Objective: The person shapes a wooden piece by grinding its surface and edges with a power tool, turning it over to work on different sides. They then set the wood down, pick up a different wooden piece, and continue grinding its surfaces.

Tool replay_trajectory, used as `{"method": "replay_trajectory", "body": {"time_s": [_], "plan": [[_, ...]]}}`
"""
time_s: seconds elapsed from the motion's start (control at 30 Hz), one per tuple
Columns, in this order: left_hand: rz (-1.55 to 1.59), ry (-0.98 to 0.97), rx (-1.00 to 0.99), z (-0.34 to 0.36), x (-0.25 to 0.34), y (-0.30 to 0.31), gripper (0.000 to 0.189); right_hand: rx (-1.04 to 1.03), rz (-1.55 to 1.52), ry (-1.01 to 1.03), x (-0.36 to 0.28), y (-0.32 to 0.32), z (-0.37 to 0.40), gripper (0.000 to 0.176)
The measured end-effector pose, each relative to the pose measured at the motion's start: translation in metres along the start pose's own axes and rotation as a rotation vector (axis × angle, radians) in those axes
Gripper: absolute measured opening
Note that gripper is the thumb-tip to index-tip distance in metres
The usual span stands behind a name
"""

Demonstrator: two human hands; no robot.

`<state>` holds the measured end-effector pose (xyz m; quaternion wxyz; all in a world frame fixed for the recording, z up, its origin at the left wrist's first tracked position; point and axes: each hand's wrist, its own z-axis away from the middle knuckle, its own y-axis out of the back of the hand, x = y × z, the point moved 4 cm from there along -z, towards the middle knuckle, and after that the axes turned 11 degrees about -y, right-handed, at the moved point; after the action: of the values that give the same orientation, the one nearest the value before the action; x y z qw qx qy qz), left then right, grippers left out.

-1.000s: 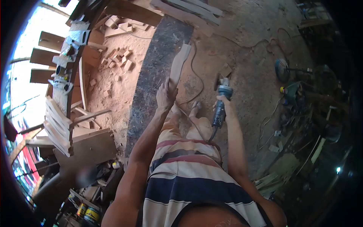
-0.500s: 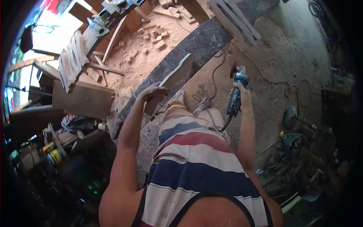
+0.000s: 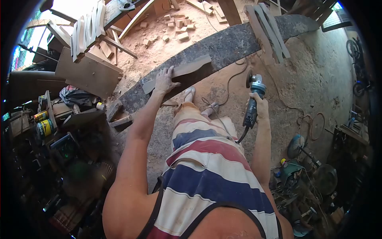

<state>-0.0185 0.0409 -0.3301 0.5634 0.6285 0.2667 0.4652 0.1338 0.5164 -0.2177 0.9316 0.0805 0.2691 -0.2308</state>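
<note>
My left hand (image 3: 164, 82) holds a curved wooden piece (image 3: 193, 67) down on a long dark bench plank (image 3: 227, 44). Its fingers lie over the far side of the wood, with the thumb towards me. On the right, my right hand (image 3: 259, 105) is wrapped round the body of a teal and black angle grinder (image 3: 251, 109). The grinder's disc (image 3: 249, 79) points up and away from me, apart from the wood. Its cord runs down past my clothing.
Similar shaped wooden pieces (image 3: 267, 34) rest across the plank's far end, and more (image 3: 85, 32) stand at the left. Small wood blocks (image 3: 181, 28) lie on the dusty floor. A cable (image 3: 283, 97) crosses the floor at right. Cans (image 3: 45, 127) and clutter fill the lower left.
The wooden piece has gone from being held up tilted to lying on the plank under my left hand. My right hand still holds the grinder. The view has shifted.
</note>
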Motion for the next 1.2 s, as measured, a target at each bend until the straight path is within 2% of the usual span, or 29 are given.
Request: {"method": "replay_trajectory", "body": {"time_s": [0.1,0.2,0.27,0.37,0.4,0.5,0.53,0.63,0.67,0.7,0.73,0.87,0.97,1.1,1.2], "plan": [[-0.013,0.021,-0.156,-0.02,-0.012,-0.011,0.062,0.022,-0.003,-0.02,0.002,0.01,-0.001,0.031],[0.013,-0.189,-0.125,-0.043,-0.008,-0.006,0.053,0.052,0.028,-0.02,0.007,0.023,0.0,0.035],[0.031,-0.344,-0.15,-0.069,-0.015,-0.021,0.058,0.068,0.016,-0.046,0.014,0.03,0.002,0.035],[-0.121,-0.619,-0.188,-0.106,0.027,0.005,0.06,0.053,-0.07,-0.128,0.027,0.032,0.0,0.031],[-0.189,-0.666,-0.343,-0.119,0.042,0.007,0.061,0.04,-0.103,-0.156,0.035,0.031,-0.004,0.03],[-0.181,-0.942,-0.308,-0.138,0.06,-0.022,0.065,-0.071,-0.261,-0.288,0.058,0.018,0.0,0.029],[-0.236,-0.947,-0.298,-0.141,0.069,-0.019,0.068,-0.12,-0.323,-0.337,0.065,0.013,0.001,0.029],[-0.191,-0.686,-0.085,-0.175,0.053,0.004,0.068,-0.204,-0.459,-0.463,0.105,-0.002,-0.006,0.026],[0.077,-0.471,0.052,-0.188,0.045,0.004,0.075,-0.153,-0.412,-0.438,0.114,-0.008,-0.005,0.031],[0.337,-0.241,0.183,-0.196,0.033,-0.001,0.085,-0.135,-0.352,-0.451,0.122,-0.018,-0.004,0.032],[0.388,-0.102,0.11,-0.207,0.034,-0.013,0.112,-0.118,-0.294,-0.463,0.132,-0.027,-0.003,0.034],[0.276,-0.058,0.097,-0.213,0.067,-0.069,0.119,-0.151,-0.2,-0.464,0.166,-0.071,-0.005,0.038],[0.263,-0.076,0.283,-0.186,0.062,-0.105,0.12,-0.228,-0.229,-0.394,0.174,-0.098,-0.013,0.037],[0.265,-0.078,0.298,-0.161,0.071,-0.104,0.114,-0.326,-0.187,-0.43,0.172,-0.112,-0.021,0.036],[0.339,-0.024,0.237,-0.164,0.07,-0.09,0.12,-0.294,-0.192,-0.4,0.194,-0.12,-0.031,0.037]]}}
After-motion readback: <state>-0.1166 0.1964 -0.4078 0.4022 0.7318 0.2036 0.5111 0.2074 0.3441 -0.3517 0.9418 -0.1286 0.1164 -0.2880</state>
